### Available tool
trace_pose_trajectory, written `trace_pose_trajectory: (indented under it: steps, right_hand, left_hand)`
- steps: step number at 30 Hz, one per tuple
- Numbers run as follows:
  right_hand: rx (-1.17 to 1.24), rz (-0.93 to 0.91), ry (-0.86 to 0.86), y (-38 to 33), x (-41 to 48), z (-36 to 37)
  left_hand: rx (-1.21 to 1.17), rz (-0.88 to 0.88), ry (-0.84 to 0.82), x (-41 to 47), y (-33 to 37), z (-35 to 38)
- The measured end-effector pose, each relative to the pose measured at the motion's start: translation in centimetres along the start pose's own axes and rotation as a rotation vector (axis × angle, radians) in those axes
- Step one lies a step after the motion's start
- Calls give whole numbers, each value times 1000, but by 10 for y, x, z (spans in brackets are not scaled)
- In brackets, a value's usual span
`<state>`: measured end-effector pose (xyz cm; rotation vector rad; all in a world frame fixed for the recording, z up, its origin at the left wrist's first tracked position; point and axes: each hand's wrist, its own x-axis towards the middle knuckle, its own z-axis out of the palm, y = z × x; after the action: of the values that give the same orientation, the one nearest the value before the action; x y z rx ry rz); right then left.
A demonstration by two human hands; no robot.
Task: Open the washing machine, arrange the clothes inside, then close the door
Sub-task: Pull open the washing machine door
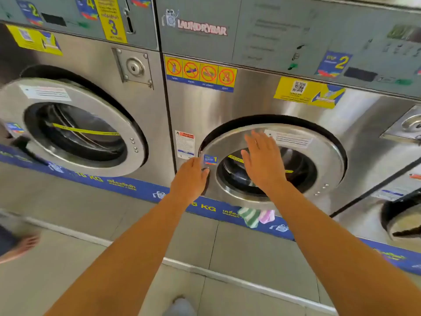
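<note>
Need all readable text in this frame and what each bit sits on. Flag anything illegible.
"LAUNDRYBAR": logo on the right washer's top panel.
"2": blue sticker, same panel.
"1": blue sticker on the door rim by the left hand.
"3": yellow sticker, left washer's panel.
"2" and "4": stickers at top left.
"15 KG", "5 KG": blue base strip.
Warning icons' captions, QR sticker, door labels, panel print: too blurred.

Grey tiled floor [68, 201], neighbouring steel washer [95, 65], blue floor-level banner [127, 185]
</note>
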<state>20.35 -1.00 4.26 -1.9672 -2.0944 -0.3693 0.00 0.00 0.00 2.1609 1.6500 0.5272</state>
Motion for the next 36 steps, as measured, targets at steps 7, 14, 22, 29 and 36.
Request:
trace_pose_trajectory:
  steps: [7,14,22,29,36]
  right_hand:
    - [-127,10,77,-7,33,20]
    - [-217,18,111,-4,54,31]
    - [-279,12,75,-1,49,36]
    - [-253,13,41,-9,32,26]
    - [-170,10,85,-20,-16,7]
  left_hand:
    - [-115,58,-73,59,-19,22]
    - [-238,155,-25,96,-11,43]
    - [-234,233,37,88,-16,57]
    - [-200,204,4,63,-15,48]
    - [-203,230,17,-3,-10,41]
